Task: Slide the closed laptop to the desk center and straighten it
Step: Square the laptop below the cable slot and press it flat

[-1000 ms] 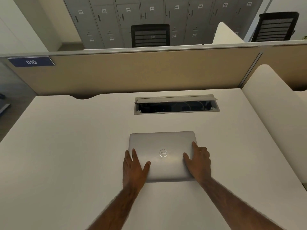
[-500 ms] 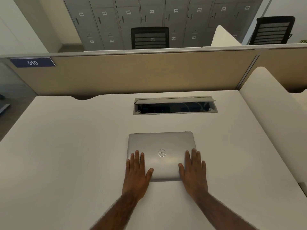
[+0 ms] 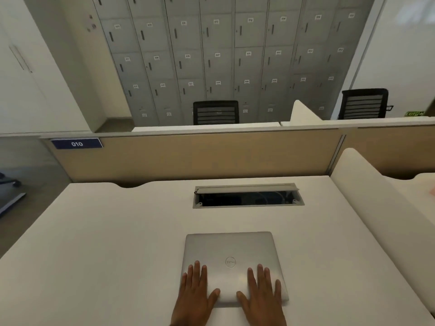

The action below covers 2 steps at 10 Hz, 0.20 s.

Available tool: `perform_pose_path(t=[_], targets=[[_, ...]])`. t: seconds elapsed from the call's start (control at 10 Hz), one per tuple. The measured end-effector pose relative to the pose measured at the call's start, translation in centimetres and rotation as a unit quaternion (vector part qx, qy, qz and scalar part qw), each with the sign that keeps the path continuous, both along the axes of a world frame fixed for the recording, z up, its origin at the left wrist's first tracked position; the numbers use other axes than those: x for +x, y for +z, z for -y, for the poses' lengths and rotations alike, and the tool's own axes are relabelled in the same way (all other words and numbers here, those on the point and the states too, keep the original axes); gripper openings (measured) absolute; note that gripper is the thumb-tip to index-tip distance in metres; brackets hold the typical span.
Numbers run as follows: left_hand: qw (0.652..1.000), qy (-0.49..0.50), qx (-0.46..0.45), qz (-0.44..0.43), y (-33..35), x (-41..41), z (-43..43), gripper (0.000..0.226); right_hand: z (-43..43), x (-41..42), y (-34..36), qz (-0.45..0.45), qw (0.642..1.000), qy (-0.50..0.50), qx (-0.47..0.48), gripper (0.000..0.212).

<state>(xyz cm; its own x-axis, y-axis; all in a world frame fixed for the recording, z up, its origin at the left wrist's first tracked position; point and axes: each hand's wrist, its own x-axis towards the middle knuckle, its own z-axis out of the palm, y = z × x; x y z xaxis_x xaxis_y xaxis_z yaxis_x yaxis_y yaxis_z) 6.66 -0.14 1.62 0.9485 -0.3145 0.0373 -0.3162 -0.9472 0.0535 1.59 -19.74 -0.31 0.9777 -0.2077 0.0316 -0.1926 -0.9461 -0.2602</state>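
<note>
A closed silver laptop [image 3: 231, 250] with a round logo lies flat on the white desk [image 3: 106, 243], near the middle and square to the desk's edges. My left hand [image 3: 195, 292] rests flat on the lid's near left corner, fingers spread forward. Flat on the near right part of the lid lies my right hand [image 3: 262, 295], fingers likewise apart. Neither hand grips the laptop; both palms press on top. My wrists are cut off by the bottom edge of the view.
An open cable tray [image 3: 247, 196] is sunk into the desk behind the laptop. A beige partition [image 3: 200, 154] with a blue "010" label [image 3: 76, 144] closes the far side. A white divider [image 3: 376, 196] bounds the right. Black chairs and grey lockers stand beyond.
My hands went from gripping the laptop's sides to lying flat on its lid. The camera has tilted upward, so the laptop sits lower in view.
</note>
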Motion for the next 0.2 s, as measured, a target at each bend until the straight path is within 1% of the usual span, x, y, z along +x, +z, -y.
perform_pose_path(t=[0.1, 0.2], targets=[[0.994, -0.027, -0.010, 0.109, 2.1, 1.4, 0.1, 0.078, 0.6, 1.7, 0.4, 0.030, 0.999, 0.030, 0.008, 0.074], [0.980, -0.017, -0.008, 0.197, 4.9, 3.8, 0.6, 0.093, 1.5, 4.5, 1.8, 0.142, 0.989, 0.024, -0.019, 0.077]])
